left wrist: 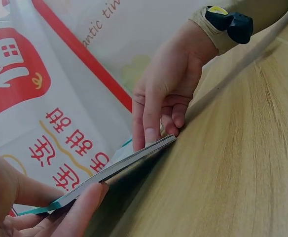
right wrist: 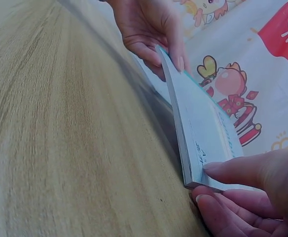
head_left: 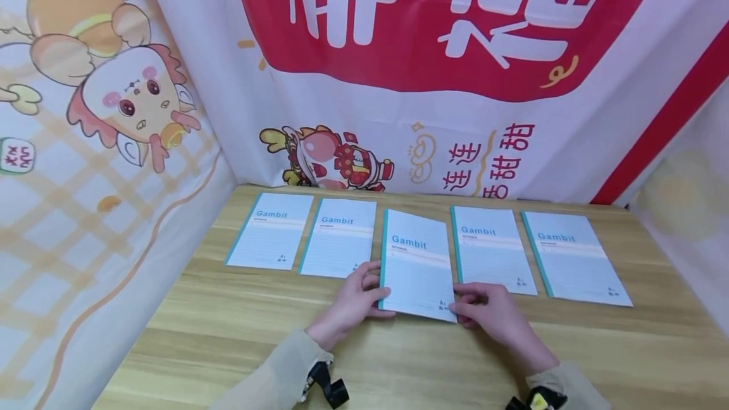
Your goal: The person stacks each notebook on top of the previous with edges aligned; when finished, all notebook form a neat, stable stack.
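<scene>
A pale blue notebook (head_left: pixel 418 271) with a teal spine and "Gambit" on its cover is held in the middle of a row of matching ones. In the head view my left hand (head_left: pixel 357 296) pinches its lower left edge, thumb on the cover. My right hand (head_left: pixel 484 310) pinches the lower right corner. The left wrist view shows the near edge of the notebook (left wrist: pixel 117 165) raised off the table, with a dark gap beneath. From the right wrist view, the right thumb (right wrist: pixel 233 170) lies on the cover with fingers below it.
Two notebooks lie flat to the left, one nearer (head_left: pixel 340 237) and one farther (head_left: pixel 270 231). To the right lie another notebook (head_left: pixel 494 250) and an outer one (head_left: pixel 576 258). The wooden table (head_left: pixel 228 347) meets a printed cloth (head_left: pixel 342 100) at its back edge.
</scene>
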Available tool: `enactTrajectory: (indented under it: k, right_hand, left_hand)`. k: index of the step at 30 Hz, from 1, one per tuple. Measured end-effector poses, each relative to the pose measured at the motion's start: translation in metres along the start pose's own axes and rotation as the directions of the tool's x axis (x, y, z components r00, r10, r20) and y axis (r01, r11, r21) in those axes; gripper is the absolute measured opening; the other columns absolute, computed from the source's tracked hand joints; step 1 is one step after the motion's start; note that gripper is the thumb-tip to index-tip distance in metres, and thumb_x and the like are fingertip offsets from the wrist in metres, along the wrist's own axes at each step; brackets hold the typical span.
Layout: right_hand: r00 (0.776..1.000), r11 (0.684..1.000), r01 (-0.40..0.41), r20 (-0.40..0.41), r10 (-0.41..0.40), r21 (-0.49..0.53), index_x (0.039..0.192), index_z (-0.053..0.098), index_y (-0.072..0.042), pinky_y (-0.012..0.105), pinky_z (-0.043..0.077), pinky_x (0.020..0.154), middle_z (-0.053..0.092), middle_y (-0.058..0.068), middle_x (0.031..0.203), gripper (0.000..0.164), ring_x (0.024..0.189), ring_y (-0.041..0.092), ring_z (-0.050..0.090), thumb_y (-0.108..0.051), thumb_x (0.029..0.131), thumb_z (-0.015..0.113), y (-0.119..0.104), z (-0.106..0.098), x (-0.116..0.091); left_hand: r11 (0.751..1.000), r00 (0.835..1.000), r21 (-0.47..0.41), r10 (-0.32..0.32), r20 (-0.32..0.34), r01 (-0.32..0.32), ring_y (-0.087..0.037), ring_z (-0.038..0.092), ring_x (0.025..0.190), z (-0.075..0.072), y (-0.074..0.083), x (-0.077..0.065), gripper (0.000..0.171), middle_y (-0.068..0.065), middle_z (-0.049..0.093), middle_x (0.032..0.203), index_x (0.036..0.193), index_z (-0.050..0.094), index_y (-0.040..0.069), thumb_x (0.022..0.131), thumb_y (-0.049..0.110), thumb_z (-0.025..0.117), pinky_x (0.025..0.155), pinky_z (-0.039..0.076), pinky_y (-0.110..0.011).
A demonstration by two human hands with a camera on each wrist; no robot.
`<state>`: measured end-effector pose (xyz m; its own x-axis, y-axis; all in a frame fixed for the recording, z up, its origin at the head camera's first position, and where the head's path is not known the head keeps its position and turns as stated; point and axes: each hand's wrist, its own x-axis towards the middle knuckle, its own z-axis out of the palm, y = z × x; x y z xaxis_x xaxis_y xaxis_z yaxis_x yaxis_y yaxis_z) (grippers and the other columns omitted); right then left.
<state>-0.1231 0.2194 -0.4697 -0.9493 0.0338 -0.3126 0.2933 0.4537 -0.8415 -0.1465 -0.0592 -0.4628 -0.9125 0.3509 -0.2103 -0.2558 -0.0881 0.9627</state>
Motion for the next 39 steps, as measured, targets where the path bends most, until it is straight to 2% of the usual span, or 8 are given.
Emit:
enactTrajectory:
  k: [12, 19, 26, 31, 39]
  right_hand:
    - [0.999, 0.998, 0.020, 0.029, -0.022, 0.067, 0.128, 0.066, 0.004, 0.037, 0.062, 0.068, 0.074, 0.009, 0.093, 0.044, 0.078, 0.025, 0.071, -0.021, 0.093, 0.077, -0.001, -0.004, 0.000]
    - [1.000, 0.996, -0.012, 0.022, 0.010, 0.090, 0.127, 0.067, 0.002, 0.036, 0.062, 0.070, 0.074, 0.009, 0.095, 0.045, 0.080, 0.025, 0.072, -0.024, 0.093, 0.078, 0.000, -0.003, 0.002]
    - [0.999, 0.985, -0.008, 0.032, 0.003, 0.171, 0.131, 0.062, 0.007, 0.037, 0.062, 0.075, 0.073, 0.014, 0.108, 0.052, 0.086, 0.028, 0.072, -0.024, 0.092, 0.078, 0.000, -0.006, -0.001]
    - [1.000, 0.973, -0.015, 0.008, 0.014, 0.232, 0.131, 0.063, 0.004, 0.036, 0.062, 0.077, 0.072, 0.015, 0.113, 0.053, 0.088, 0.028, 0.072, -0.024, 0.090, 0.081, -0.005, -0.009, -0.001]
    - [1.000, 0.974, 0.007, -0.007, -0.005, 0.228, 0.133, 0.063, 0.002, 0.033, 0.061, 0.079, 0.071, 0.014, 0.117, 0.053, 0.094, 0.023, 0.071, -0.026, 0.092, 0.079, -0.009, -0.018, 0.001]
  left_hand:
    - [0.999, 0.999, -0.018, 0.036, -0.005, -0.036, -0.034, 0.070, 0.097, 0.000, 0.007, -0.002, 0.056, -0.020, 0.062, 0.124, 0.152, 0.038, 0.004, 0.100, -0.004, 0.058, 0.078, 0.062, -0.045]
    - [0.998, 0.999, -0.046, 0.044, 0.003, -0.043, -0.036, 0.070, 0.097, 0.002, 0.010, -0.003, 0.058, -0.021, 0.060, 0.125, 0.153, 0.037, 0.004, 0.100, -0.003, 0.060, 0.078, 0.062, -0.046]
    - [0.998, 0.999, -0.053, 0.037, 0.005, -0.037, -0.033, 0.069, 0.098, 0.004, 0.011, -0.001, 0.057, -0.020, 0.059, 0.125, 0.153, 0.039, 0.007, 0.100, -0.002, 0.060, 0.080, 0.061, -0.047]
    - [0.998, 0.999, -0.051, 0.041, -0.001, -0.041, -0.033, 0.069, 0.100, 0.006, 0.015, 0.000, 0.056, -0.020, 0.060, 0.124, 0.152, 0.040, 0.006, 0.100, -0.002, 0.060, 0.080, 0.061, -0.046]
    - [0.998, 0.999, -0.055, 0.034, -0.011, -0.034, -0.033, 0.069, 0.101, 0.008, 0.021, 0.005, 0.056, -0.018, 0.061, 0.124, 0.152, 0.040, 0.009, 0.101, -0.001, 0.060, 0.080, 0.062, -0.045]
